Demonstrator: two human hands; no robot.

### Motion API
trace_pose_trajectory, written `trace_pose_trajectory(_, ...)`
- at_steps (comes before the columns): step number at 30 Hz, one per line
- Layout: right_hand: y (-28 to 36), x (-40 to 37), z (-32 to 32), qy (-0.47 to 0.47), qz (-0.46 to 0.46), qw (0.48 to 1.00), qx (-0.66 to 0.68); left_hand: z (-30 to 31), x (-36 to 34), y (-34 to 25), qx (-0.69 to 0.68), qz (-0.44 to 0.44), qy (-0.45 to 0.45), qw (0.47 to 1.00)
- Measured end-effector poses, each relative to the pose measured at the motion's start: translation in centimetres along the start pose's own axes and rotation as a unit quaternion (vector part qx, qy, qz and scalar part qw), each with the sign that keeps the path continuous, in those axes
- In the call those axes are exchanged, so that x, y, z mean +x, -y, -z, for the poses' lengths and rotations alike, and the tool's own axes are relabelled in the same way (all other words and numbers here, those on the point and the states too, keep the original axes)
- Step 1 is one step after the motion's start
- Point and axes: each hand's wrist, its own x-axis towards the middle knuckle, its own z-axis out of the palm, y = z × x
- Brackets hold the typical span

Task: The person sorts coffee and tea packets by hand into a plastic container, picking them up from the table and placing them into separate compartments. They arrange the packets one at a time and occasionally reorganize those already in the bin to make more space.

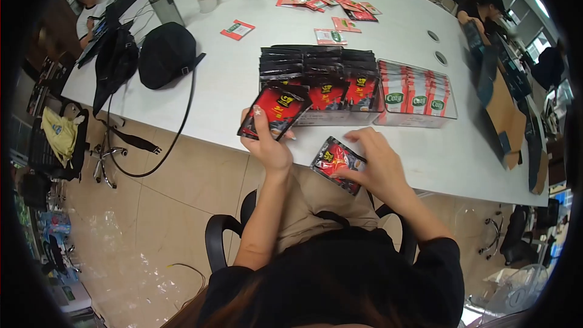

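Note:
My left hand (267, 146) grips a stack of black and red sachets (276, 109), its thumb lying over the front one. My right hand (379, 167) holds a single black and red sachet (334, 161), tilted, at the table's near edge. Just beyond both hands stands a clear box (316, 118) packed with rows of more such sachets (328, 94). To its right, a second clear box (425, 123) carries rows of pink and white sachets (419, 100) marked "Cozy".
Loose pink sachets (331, 36) lie farther back on the white table (243, 61). A black cap (167, 54), a black bag (114, 61) and a clear bottle (164, 1) sit at left. Opened cardboard (507, 109) stands at the right edge. Another person (480, 12) sits beyond it.

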Motion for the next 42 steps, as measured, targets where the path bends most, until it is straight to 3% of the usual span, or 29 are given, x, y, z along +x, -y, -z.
trace_pose_trajectory(2, 0.0, 0.4, -0.1, 0.086, -0.070, 0.992, 0.058, 0.2, 0.0, 0.0, -0.004, -0.003, 0.017, 1.000)
trace_pose_trajectory(6, -1.4, 0.9, 0.8, 0.159, -0.094, 0.978, 0.093, 0.1, 0.1, 0.0, -0.006, 0.001, 0.018, 1.000)
trace_pose_trajectory(10, -2.1, 2.0, 4.7, -0.009, -0.051, 0.980, 0.191, 0.0, 0.0, 0.0, -0.005, 0.004, 0.013, 1.000)
trace_pose_trajectory(12, -2.2, 3.3, 6.0, -0.107, -0.078, 0.942, 0.308, -0.1, 0.0, 0.0, -0.009, 0.002, 0.006, 1.000)
trace_pose_trajectory(13, -3.1, 4.1, 6.4, -0.159, -0.029, 0.955, 0.247, 0.0, -0.1, 0.0, -0.004, 0.006, -0.001, 1.000)
trace_pose_trajectory(16, -3.5, 6.5, 5.6, -0.201, -0.037, 0.927, 0.314, 0.2, -0.1, 0.0, -0.009, 0.011, 0.012, 1.000)
trace_pose_trajectory(18, -3.6, 7.3, 5.1, -0.139, -0.066, 0.924, 0.351, 0.4, -0.3, 0.5, -0.001, 0.029, -0.046, 0.999)
trace_pose_trajectory(19, -5.1, 7.8, 4.3, -0.130, -0.039, 0.942, 0.308, 0.6, -0.3, 0.8, -0.003, 0.048, -0.100, 0.994)
trace_pose_trajectory(20, -6.4, 8.1, 3.9, -0.126, -0.020, 0.957, 0.259, 1.2, -0.2, 1.0, 0.014, 0.050, -0.067, 0.996)
trace_pose_trajectory(22, -6.0, 8.3, 4.2, -0.117, 0.039, 0.918, 0.378, 1.8, 0.0, 1.8, 0.032, 0.025, -0.066, 0.997)
trace_pose_trajectory(23, -4.2, 8.1, 5.2, -0.127, 0.004, 0.942, 0.311, 1.6, 0.0, 1.0, 0.026, 0.018, -0.046, 0.998)
trace_pose_trajectory(24, -5.5, 8.9, 3.7, -0.173, 0.099, 0.935, 0.294, 1.1, 0.0, 0.8, 0.029, 0.015, -0.053, 0.998)
trace_pose_trajectory(25, -5.2, 8.7, 3.9, -0.158, 0.073, 0.947, 0.269, 1.1, 0.2, 1.1, 0.028, 0.011, -0.059, 0.998)
trace_pose_trajectory(26, -6.5, 9.3, 2.7, -0.207, 0.138, 0.944, 0.215, 1.6, 0.5, 1.7, 0.030, -0.011, -0.053, 0.998)
trace_pose_trajectory(30, -5.9, 8.9, 3.9, -0.102, 0.071, 0.954, 0.273, 1.0, 0.6, 1.5, 0.039, -0.033, -0.060, 0.997)
trace_pose_trajectory(33, -5.8, 9.2, 4.6, -0.065, 0.050, 0.996, 0.044, 1.4, 1.0, 1.8, 0.036, -0.039, -0.040, 0.998)
trace_pose_trajectory(36, -5.3, 9.4, 5.4, -0.059, 0.131, 0.983, -0.115, 1.2, 0.9, 1.6, 0.039, -0.033, -0.042, 0.998)
trace_pose_trajectory(40, -6.3, 12.2, 3.0, 0.063, 0.123, 0.961, -0.241, 1.9, 1.0, 1.9, 0.052, -0.042, -0.027, 0.997)
trace_pose_trajectory(42, -7.1, 13.3, 1.4, 0.058, 0.117, 0.951, -0.279, 1.7, 1.1, 2.0, 0.057, -0.043, -0.038, 0.997)
